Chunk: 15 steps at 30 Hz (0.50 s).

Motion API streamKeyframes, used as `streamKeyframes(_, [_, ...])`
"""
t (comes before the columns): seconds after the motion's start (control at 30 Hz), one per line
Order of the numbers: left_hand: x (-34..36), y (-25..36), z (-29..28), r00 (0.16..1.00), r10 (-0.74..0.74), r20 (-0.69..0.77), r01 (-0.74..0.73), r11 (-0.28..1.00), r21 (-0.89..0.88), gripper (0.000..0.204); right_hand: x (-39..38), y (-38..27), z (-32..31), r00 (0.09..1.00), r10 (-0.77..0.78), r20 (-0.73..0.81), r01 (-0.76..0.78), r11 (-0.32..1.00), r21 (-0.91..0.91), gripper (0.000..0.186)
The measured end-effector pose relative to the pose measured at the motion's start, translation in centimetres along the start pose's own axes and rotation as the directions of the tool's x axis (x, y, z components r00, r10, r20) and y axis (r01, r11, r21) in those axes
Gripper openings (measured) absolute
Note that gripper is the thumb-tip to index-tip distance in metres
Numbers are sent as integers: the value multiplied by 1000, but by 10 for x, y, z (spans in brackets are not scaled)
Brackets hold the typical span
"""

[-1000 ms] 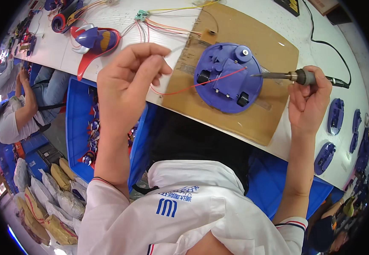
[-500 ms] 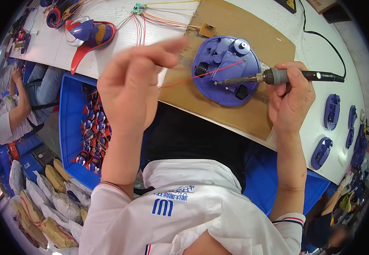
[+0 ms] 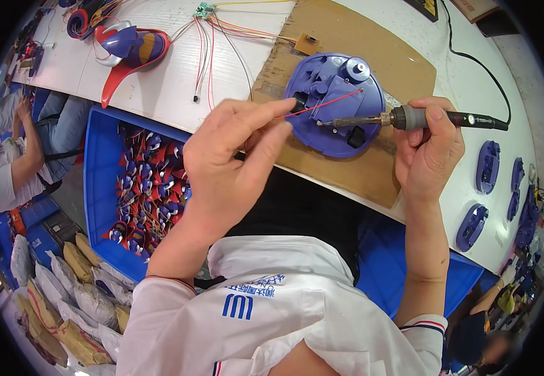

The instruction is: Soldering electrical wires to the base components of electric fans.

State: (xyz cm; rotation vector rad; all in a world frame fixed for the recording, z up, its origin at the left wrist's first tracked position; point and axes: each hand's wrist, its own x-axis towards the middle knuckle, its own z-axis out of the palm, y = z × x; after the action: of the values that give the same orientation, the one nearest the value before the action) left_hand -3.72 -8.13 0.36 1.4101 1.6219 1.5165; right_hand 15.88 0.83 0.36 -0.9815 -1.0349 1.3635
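Left hand (image 3: 231,160): thumb and index nearly together, pinching the free end of a thin red insulated wire (image 3: 325,104); other fingers curled. Right hand (image 3: 432,147): wrapped pen-style around the grey grip of a black-handled soldering iron (image 3: 403,117) with a metal barrel. Workpiece is a round purple plastic base (image 3: 341,108), wheels and fittings up, sitting on a brown cardboard sheet (image 3: 378,56) near the edge of the white counter (image 3: 454,81), between the two hands. Wire runs straight across the base to a small metal spot at its upper right. Iron tip is over the base's lower left by a small metal point; can't tell if they touch. Small tan circuit board (image 3: 307,42) on the cardboard just past the base; small green circuit board (image 3: 204,10) with thin wires farther left. Red, purple and silver beaked plastic figure (image 3: 137,50) lies left of those wires. Oval purple plastic shells (image 3: 488,167) on the right. Blue plastic bin (image 3: 96,169) below counter, left, full of red-and-purple parts.
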Motion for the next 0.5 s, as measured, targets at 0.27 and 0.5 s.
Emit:
streamKeyframes(0.27, [-5, -12, 11, 976, 218, -27, -210, 960, 184, 21, -1, 0, 0, 1000, -3, -6, 3, 1000, -2, 20])
streamKeyframes(0.5, [-5, -21, 16, 945, 325, -32, -310, 925, 219, 23, -2, 1, 2, 1000, -17, -11, 17, 1000, -20, 20])
